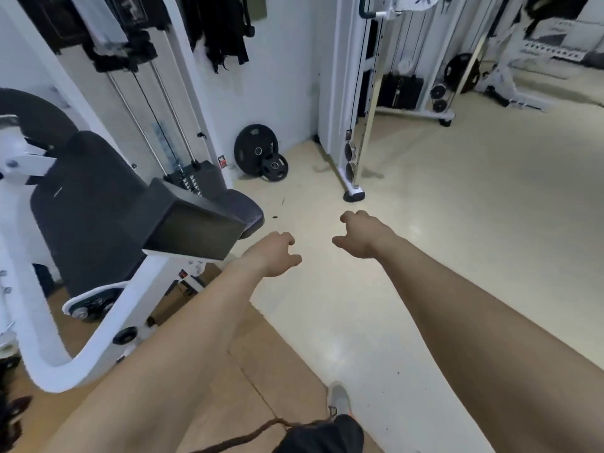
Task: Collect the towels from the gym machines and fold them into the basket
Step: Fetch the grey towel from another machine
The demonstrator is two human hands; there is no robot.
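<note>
Empty hands, no basket in sight.
Left hand (277,253) and right hand (361,235) hover loosely curled, holding nothing; a possible pale towel (413,1) drapes the cable machine (340,93) ahead-right, nearer the right.

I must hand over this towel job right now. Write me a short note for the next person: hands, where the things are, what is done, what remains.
Left hand: empty, fingers loosely curled, held out over the floor beside the black padded machine.
Right hand: empty too, fingers loosely curled, not touching anything.
Towels: a white cloth with a dark pattern, possibly a towel, lies on top of the white cable machine ahead. Dark items hang on the wall; I cannot tell whether they are towels.
Basket: not in view.
Done: nothing that this view shows.
Left: collect the towels from the machines, find the basket, fold them into it.
</note>
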